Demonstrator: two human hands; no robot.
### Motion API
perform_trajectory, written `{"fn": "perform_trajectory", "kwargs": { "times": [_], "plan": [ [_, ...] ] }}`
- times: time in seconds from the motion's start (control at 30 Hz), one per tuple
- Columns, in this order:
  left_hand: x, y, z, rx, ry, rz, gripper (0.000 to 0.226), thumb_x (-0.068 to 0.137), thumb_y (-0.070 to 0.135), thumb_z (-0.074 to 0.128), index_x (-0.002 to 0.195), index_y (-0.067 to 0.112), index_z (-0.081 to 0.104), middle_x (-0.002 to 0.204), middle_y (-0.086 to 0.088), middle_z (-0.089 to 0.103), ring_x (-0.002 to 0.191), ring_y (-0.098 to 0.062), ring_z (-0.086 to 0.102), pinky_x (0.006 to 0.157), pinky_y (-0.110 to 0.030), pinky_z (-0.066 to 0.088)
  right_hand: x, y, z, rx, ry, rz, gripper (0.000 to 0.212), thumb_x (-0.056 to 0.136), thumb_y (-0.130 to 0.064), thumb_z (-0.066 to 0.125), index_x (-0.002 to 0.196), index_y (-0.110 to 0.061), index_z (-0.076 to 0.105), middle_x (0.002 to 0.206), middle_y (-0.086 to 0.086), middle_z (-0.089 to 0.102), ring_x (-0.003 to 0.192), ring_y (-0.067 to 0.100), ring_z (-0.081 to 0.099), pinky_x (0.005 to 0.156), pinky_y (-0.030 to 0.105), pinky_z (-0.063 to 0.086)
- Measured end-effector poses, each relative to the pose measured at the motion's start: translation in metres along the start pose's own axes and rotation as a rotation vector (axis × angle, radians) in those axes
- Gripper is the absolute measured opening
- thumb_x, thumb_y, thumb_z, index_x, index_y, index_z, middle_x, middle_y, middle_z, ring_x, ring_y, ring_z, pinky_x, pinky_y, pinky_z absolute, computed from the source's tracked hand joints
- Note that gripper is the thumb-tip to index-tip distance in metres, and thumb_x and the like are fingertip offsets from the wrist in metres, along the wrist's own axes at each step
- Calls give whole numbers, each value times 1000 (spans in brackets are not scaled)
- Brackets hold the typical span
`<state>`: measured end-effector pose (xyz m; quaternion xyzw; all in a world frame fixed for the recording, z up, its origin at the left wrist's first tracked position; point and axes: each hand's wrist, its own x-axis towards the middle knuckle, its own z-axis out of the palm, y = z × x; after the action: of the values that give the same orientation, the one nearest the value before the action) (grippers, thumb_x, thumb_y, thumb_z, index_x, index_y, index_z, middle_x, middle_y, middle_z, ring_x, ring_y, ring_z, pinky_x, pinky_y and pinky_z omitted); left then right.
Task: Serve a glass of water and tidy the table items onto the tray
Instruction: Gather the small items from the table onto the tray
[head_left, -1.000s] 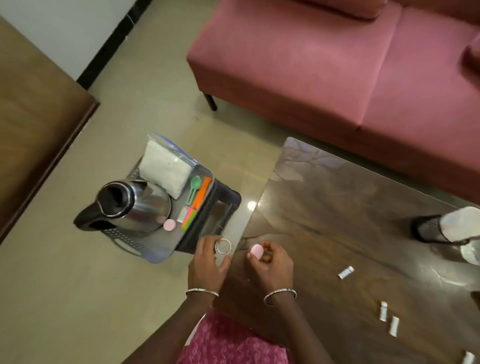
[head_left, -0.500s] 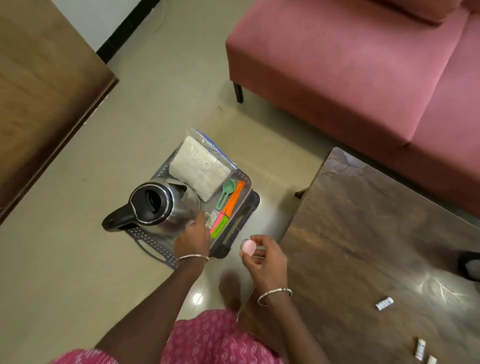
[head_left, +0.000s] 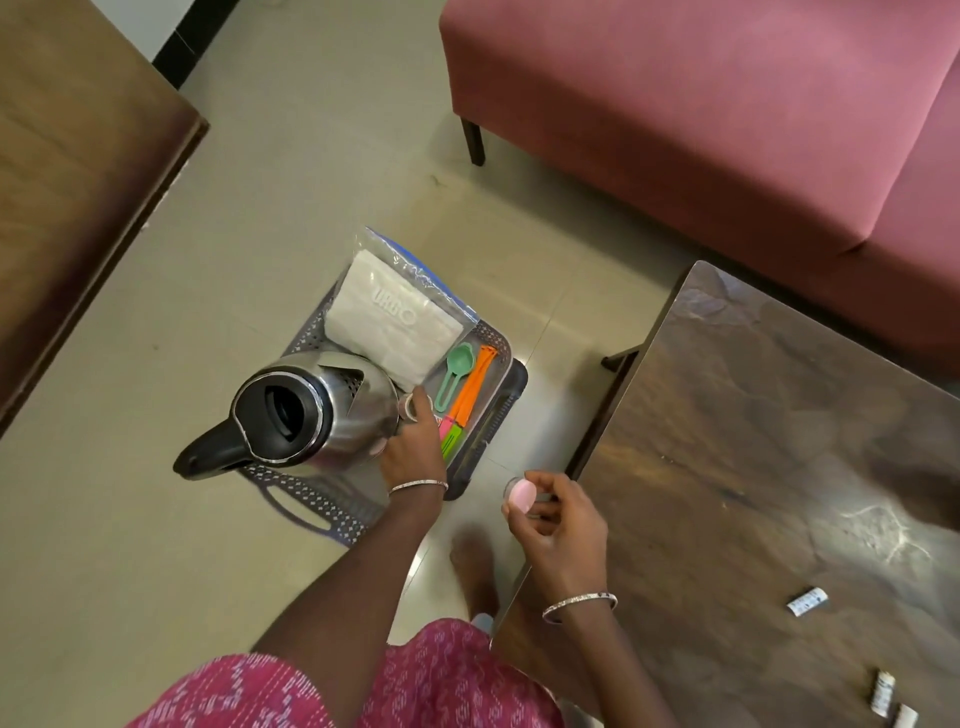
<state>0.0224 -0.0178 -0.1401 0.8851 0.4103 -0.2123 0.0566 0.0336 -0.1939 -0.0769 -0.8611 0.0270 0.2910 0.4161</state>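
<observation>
A grey perforated tray (head_left: 311, 506) rests on a dark stool beside the table. It carries a steel kettle (head_left: 306, 410) with its lid open, a bagged stack of napkins (head_left: 395, 317), a green spoon (head_left: 454, 371) and orange, pink and green sticks (head_left: 470, 395). My left hand (head_left: 415, 441) reaches over the tray next to the kettle and grips a small clear round container (head_left: 408, 405). Between tray and table, my right hand (head_left: 556, 519) pinches a small round container with a pink lid (head_left: 521, 493).
The dark wooden table (head_left: 753, 467) fills the right, with a few small white sachets (head_left: 807, 601) near its lower right edge. A pink sofa (head_left: 701, 119) stands behind. A brown wooden surface (head_left: 67, 156) lies at left. Beige tiled floor surrounds the stool.
My left hand carried the small clear container from the table corner over to the tray beside the kettle. My right hand followed leftward with the pink-lidded container. The view swung left.
</observation>
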Motion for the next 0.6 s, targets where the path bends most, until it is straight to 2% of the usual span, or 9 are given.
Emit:
{"fn": "perform_trajectory", "kwargs": {
  "times": [0.23,0.43,0.6],
  "plan": [
    [11,1,2,-97,27,-22,53,93,-2,42,140,21,34,83,-13,70,77,-34,71,58,-38,54,4,-4,5,17,-10,26,33,77,-15,81,107,-18,67,105,-2,67,89,13,66,76,28,62],
    [14,-7,10,-260,50,-74,55,92,4,52,137,32,38,80,-17,70,75,-35,70,57,-37,51,5,-6,14,7,-20,39,34,77,-19,82,107,-23,66,108,-5,66,89,9,64,75,20,60],
    [15,-5,14,-391,56,-118,51,92,14,58,132,40,39,85,-16,72,81,-35,70,59,-33,45,1,-4,20,-3,-38,62,36,77,-22,82,109,-25,66,109,-7,66,90,9,64,78,24,61]
  ]
}}
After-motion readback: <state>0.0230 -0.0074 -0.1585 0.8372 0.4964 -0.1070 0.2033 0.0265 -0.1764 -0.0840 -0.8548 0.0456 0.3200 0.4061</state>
